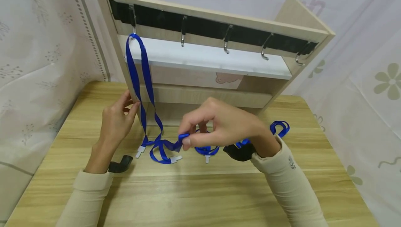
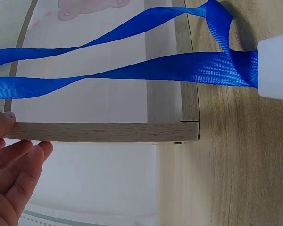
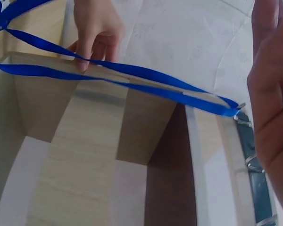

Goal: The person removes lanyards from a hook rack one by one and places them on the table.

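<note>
A blue lanyard hangs from the leftmost hook, its white clip down at the tabletop. With thumb and fingers my right hand pinches a second blue lanyard, raising part of its strap. The rest of that strap curls on the table beside the hanging one, with its white clip. My left hand grips the edge of the wooden rack's left side panel, thumb on one face and fingers on the other. In the right wrist view, what the right hand holds is out of frame.
Several metal hooks line a black strip across the top of the wooden rack. More coiled blue lanyards lie on the table: one in front of the rack, another to the right, and one partly behind my right wrist.
</note>
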Demonstrator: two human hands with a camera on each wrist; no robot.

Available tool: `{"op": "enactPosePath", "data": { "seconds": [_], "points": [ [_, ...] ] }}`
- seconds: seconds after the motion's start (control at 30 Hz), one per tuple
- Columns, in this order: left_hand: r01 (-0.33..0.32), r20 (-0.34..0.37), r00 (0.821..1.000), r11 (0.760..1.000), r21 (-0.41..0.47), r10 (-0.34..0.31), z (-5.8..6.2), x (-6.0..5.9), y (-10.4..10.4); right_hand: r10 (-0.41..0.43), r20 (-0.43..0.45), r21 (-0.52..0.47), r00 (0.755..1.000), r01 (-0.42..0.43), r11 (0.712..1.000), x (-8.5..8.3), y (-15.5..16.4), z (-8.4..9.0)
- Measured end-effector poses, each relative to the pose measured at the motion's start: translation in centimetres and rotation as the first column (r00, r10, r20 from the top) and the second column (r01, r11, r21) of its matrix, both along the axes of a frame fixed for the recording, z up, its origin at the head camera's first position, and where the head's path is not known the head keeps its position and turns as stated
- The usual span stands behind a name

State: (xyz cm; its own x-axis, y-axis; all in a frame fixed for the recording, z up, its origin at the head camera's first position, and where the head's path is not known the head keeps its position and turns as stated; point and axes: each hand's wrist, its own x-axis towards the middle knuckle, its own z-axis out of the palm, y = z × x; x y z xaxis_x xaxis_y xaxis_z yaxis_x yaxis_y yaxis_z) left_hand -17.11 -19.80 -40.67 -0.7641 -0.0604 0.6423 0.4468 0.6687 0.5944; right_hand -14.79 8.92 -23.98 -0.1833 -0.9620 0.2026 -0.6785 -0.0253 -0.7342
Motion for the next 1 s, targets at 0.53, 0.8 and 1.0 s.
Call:
{"op": "enactPosePath", "data": {
  "seconds": [0.53, 0.8, 1.0],
  "points": [
    [-0.007, 0.003, 1.0, 1.0, -0.006, 0.007, 0.0, 0.0, -0.1, 0.15, 0.148, 0.212, 0.978, -0.179, 0.961, -0.9, -1.6, -4.3],
    [-0.004, -0.006, 1.0, 1.0, -0.01, 0.004, -0.2, 0.0, -0.2, -0.025, 0.208, 0.171, 0.978, -0.011, 0.985, -1.6, -3.9, -7.9],
    [-0.007, -0.001, 1.0, 1.0, -0.003, 0.007, 0.0, -0.1, -0.1, -0.214, 0.26, 0.183, 0.942, 0.169, 0.968, -2.1, -4.7, -10.6]
  ]
}}
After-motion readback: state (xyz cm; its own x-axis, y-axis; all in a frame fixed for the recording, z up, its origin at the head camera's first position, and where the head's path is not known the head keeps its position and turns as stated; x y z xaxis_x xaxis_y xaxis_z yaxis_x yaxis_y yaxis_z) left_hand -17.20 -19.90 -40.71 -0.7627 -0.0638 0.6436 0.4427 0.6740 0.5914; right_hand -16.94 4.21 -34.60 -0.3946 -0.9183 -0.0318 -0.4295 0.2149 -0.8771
